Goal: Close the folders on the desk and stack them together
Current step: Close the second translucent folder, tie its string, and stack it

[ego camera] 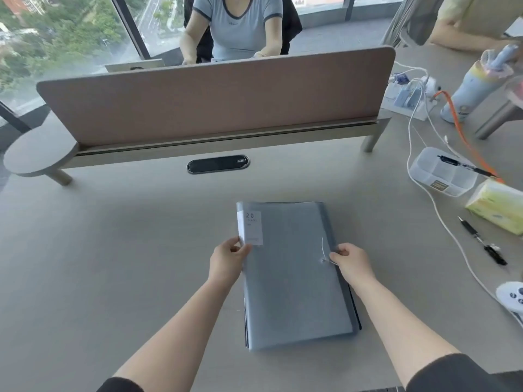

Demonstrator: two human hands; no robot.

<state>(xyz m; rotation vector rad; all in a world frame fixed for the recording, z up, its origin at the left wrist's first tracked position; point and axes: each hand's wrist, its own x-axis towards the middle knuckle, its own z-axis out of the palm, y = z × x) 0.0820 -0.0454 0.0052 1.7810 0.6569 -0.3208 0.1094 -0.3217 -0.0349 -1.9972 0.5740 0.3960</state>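
— So where are the folders [294, 275]?
— Middle of the counter [113, 250], closed, stacked in one grey-blue pile, dark edges of lower ones showing at right & near side.
— Any writing?
— White label [250, 228] at top folder's far-left corner, reads "20"; smaller print under it too blurry.
— Hands?
— Left hand [227, 263] grip closed on the pile's left edge just below the label, thumb on top. Right hand [352, 264] grip pinched shut on the white elastic cord [323, 248] at the right edge.
— Other stuff?
— Pen [481, 241] & tissue pack [498, 207] well off to the right.
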